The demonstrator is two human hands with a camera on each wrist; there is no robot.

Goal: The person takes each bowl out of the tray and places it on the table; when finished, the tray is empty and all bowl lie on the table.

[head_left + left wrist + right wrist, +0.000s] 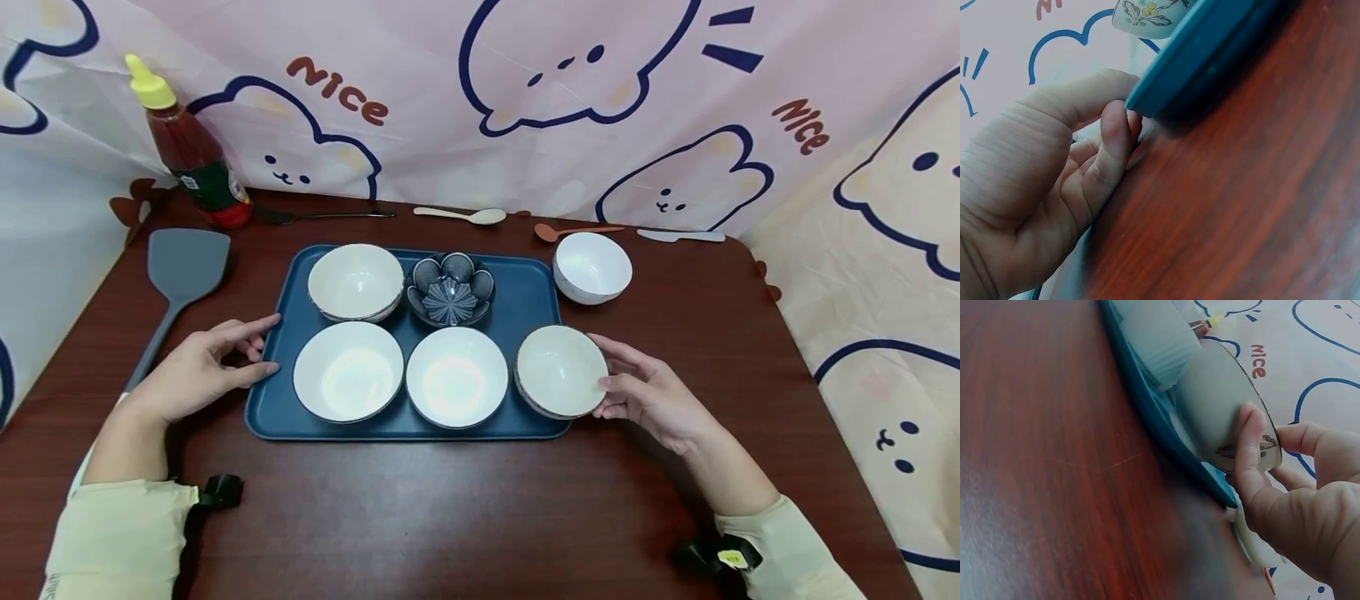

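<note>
A blue tray (517, 283) lies on the table and bears several bowls. My left hand (206, 367) is at its left rim, thumb and fingers against the edge; in the left wrist view the thumb meets the rim and a fingertip sits just below it. With thumb and fingers, my right hand (652, 396) grips a cream bowl (562, 371) at the tray's right end. Left of that bowl are two white bowls (457, 377) (348, 372). Behind them stand another patterned white bowl (356, 282) and a dark blue flower-shaped bowl (450, 292).
A small white bowl (592, 268) stands off the tray's back right corner. Along the back lie a dark utensil (330, 215), a white spoon (487, 217), a brown spoon (547, 232) and a white knife (678, 237). At left are a sauce bottle (198, 167) and a grey spatula (187, 262).
</note>
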